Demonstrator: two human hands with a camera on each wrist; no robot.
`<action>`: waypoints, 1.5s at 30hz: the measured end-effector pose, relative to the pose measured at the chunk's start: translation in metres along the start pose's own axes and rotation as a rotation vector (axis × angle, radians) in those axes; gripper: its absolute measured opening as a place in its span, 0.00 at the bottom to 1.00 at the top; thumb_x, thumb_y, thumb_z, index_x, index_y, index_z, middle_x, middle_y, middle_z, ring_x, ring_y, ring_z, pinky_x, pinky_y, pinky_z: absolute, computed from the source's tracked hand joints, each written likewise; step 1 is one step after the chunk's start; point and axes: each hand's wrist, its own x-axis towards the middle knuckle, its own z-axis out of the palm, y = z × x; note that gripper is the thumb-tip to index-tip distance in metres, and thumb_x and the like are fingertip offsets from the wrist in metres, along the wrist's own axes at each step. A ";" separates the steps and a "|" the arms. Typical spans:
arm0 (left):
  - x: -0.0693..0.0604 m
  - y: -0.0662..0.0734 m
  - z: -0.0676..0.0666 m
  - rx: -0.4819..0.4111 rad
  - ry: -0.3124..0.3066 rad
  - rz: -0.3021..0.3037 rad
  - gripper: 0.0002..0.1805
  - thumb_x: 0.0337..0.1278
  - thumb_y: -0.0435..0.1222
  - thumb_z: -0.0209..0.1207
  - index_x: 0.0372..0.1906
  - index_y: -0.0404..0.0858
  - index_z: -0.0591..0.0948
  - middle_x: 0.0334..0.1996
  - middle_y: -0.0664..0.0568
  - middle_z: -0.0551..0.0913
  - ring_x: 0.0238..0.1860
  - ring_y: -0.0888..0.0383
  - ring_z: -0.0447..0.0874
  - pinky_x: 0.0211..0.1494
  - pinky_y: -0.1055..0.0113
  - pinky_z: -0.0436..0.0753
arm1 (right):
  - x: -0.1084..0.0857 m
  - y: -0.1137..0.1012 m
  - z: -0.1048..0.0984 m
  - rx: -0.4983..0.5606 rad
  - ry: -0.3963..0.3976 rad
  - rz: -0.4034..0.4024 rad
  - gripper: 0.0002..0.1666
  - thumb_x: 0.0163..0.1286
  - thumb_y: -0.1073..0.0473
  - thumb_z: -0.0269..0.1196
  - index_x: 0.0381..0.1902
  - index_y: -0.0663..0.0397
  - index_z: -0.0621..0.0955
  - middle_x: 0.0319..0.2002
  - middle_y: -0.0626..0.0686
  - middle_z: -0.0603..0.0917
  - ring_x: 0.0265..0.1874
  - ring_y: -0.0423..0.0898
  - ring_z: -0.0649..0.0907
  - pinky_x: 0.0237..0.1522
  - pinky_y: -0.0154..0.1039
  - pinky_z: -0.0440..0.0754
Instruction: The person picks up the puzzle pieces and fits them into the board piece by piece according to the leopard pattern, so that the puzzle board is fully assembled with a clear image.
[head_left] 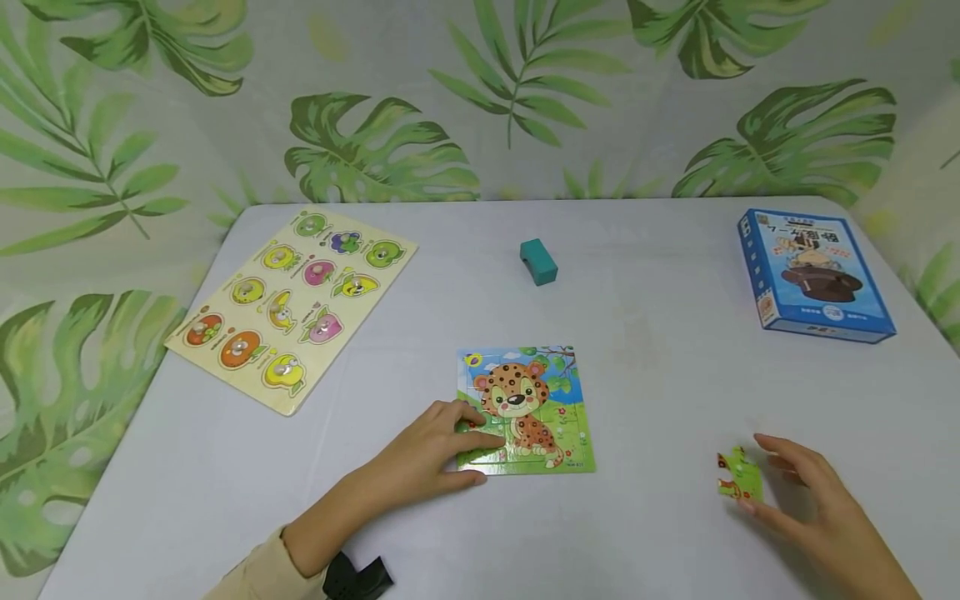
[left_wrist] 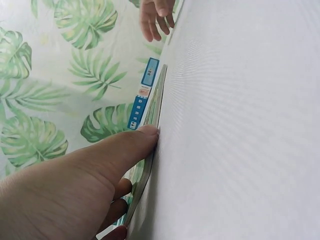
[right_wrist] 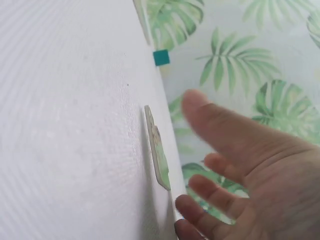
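A jigsaw puzzle [head_left: 573, 417] with a spotted leopard cub on grass lies in the middle of the table. My left hand [head_left: 431, 450] rests on its lower left part, fingers over the picture and thumb along the near edge. The left wrist view shows that thumb [left_wrist: 132, 147] against the board's rim. Off to the right, a green jigsaw piece [head_left: 745, 477] with orange bits lies on the cloth; in the right wrist view another piece may lie under it. My right hand [head_left: 813, 500] hovers around it, thumb and fingers spread, apparently not touching.
A fruit knob-puzzle board [head_left: 247, 333] lies at the left. A teal block [head_left: 538, 262] sits towards the back, and a blue box [head_left: 817, 275] stands at the far right. Something black [head_left: 358, 577] is at the left wrist. Leaf-patterned cloth hangs behind the table.
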 end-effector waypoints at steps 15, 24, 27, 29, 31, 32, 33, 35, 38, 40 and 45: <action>0.000 0.000 0.001 0.001 0.000 -0.010 0.23 0.47 0.50 0.62 0.53 0.56 0.77 0.51 0.56 0.69 0.49 0.58 0.64 0.51 0.66 0.67 | 0.005 0.019 -0.002 -0.046 -0.195 0.055 0.54 0.51 0.44 0.67 0.66 0.66 0.55 0.56 0.70 0.61 0.53 0.67 0.60 0.48 0.67 0.58; 0.000 0.000 0.001 0.007 0.008 0.004 0.23 0.48 0.50 0.62 0.53 0.56 0.77 0.51 0.55 0.70 0.50 0.58 0.64 0.52 0.65 0.67 | 0.012 0.018 -0.006 -0.136 -0.238 0.063 0.47 0.50 0.45 0.68 0.61 0.65 0.65 0.48 0.67 0.70 0.47 0.64 0.67 0.41 0.64 0.66; 0.000 0.000 0.001 0.010 0.008 0.001 0.23 0.48 0.50 0.62 0.53 0.56 0.77 0.51 0.55 0.70 0.50 0.58 0.64 0.52 0.65 0.67 | 0.010 0.018 -0.004 -0.105 -0.159 -0.002 0.41 0.47 0.50 0.70 0.56 0.65 0.69 0.43 0.63 0.73 0.44 0.61 0.69 0.41 0.60 0.65; -0.001 0.000 0.001 0.012 0.005 -0.003 0.23 0.48 0.50 0.62 0.53 0.56 0.77 0.51 0.55 0.70 0.50 0.58 0.64 0.52 0.65 0.67 | 0.009 0.017 -0.002 -0.107 -0.096 -0.048 0.38 0.45 0.53 0.72 0.53 0.62 0.72 0.40 0.58 0.75 0.42 0.55 0.70 0.41 0.53 0.65; -0.001 0.000 0.001 0.012 0.000 -0.007 0.23 0.48 0.50 0.61 0.53 0.57 0.77 0.51 0.55 0.69 0.51 0.58 0.64 0.52 0.65 0.67 | 0.008 0.015 0.000 -0.109 -0.033 -0.090 0.36 0.43 0.55 0.73 0.51 0.60 0.73 0.38 0.53 0.74 0.40 0.48 0.69 0.42 0.45 0.64; -0.001 0.000 0.001 0.011 0.000 -0.008 0.23 0.48 0.50 0.61 0.53 0.57 0.77 0.51 0.55 0.69 0.51 0.57 0.64 0.53 0.65 0.66 | 0.007 0.013 0.001 -0.106 -0.020 -0.098 0.36 0.43 0.55 0.73 0.50 0.60 0.73 0.37 0.53 0.74 0.39 0.47 0.68 0.41 0.44 0.64; -0.001 0.000 0.001 0.012 -0.001 -0.008 0.23 0.48 0.50 0.61 0.53 0.57 0.77 0.51 0.56 0.69 0.51 0.57 0.64 0.53 0.64 0.66 | 0.007 0.009 0.000 -0.113 -0.013 -0.098 0.37 0.42 0.55 0.74 0.51 0.59 0.73 0.37 0.52 0.74 0.39 0.46 0.68 0.41 0.44 0.65; 0.000 0.000 0.001 0.014 0.001 -0.006 0.23 0.48 0.50 0.61 0.53 0.57 0.77 0.52 0.56 0.69 0.52 0.57 0.64 0.53 0.64 0.66 | 0.007 0.001 -0.001 -0.114 0.003 -0.110 0.38 0.42 0.55 0.74 0.52 0.57 0.72 0.38 0.51 0.73 0.40 0.45 0.66 0.42 0.40 0.65; 0.000 0.000 0.002 0.033 0.010 -0.003 0.22 0.49 0.51 0.60 0.53 0.57 0.77 0.52 0.56 0.69 0.52 0.57 0.64 0.54 0.63 0.66 | 0.009 -0.018 -0.004 -0.083 0.020 -0.171 0.40 0.42 0.57 0.74 0.54 0.56 0.71 0.40 0.49 0.72 0.42 0.45 0.66 0.46 0.35 0.64; 0.001 0.001 0.003 0.072 0.022 0.008 0.22 0.49 0.52 0.60 0.52 0.56 0.77 0.52 0.55 0.70 0.52 0.56 0.65 0.55 0.62 0.66 | 0.013 -0.033 -0.005 -0.072 0.043 -0.244 0.41 0.41 0.58 0.74 0.55 0.53 0.72 0.41 0.45 0.72 0.42 0.41 0.65 0.43 0.24 0.61; 0.004 0.006 0.008 0.203 0.064 0.053 0.19 0.50 0.53 0.58 0.48 0.53 0.79 0.49 0.52 0.72 0.51 0.55 0.67 0.57 0.60 0.62 | 0.027 -0.072 0.002 -0.038 0.021 -0.398 0.40 0.41 0.57 0.74 0.56 0.51 0.73 0.44 0.40 0.73 0.43 0.35 0.67 0.42 0.19 0.64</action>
